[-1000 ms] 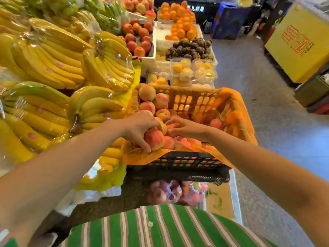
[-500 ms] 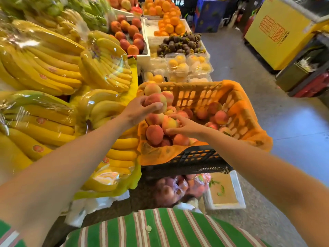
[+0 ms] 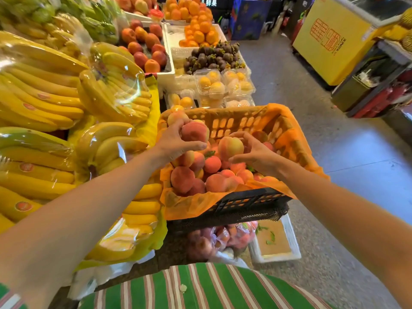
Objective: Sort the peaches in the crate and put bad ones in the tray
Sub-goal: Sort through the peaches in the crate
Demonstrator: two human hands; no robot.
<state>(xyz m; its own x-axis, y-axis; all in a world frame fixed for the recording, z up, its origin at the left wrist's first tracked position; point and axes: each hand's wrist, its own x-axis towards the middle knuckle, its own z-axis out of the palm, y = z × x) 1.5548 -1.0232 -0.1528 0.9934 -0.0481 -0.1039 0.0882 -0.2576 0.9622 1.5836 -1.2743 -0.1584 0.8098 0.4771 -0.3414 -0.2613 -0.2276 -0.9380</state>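
Observation:
A black crate (image 3: 249, 200) lined with orange plastic holds a heap of peaches (image 3: 200, 175) at its left and near side. Over the crate's left part, my left hand (image 3: 174, 143) grips a reddish peach (image 3: 194, 131) from below and behind. To its right, my right hand (image 3: 254, 152) holds a paler pink-yellow peach (image 3: 230, 146) above the heap, fingers curled round its far side. A white foam tray (image 3: 292, 241) sits on the floor below the crate's right corner, with a few green leaves in it.
Wrapped banana bunches (image 3: 55, 108) fill the stand at the left. Behind the crate lie clear boxes of yellow fruit (image 3: 223, 85), mangosteens (image 3: 211, 56), oranges (image 3: 196, 21) and red fruit (image 3: 145, 45). A bag of peaches (image 3: 218, 239) sits under the crate. A yellow freezer (image 3: 330, 41) stands across the aisle.
My left hand stays on its reddish peach over the crate's far left. My right hand has picked a pale peach up out of the heap. The camera has tilted.

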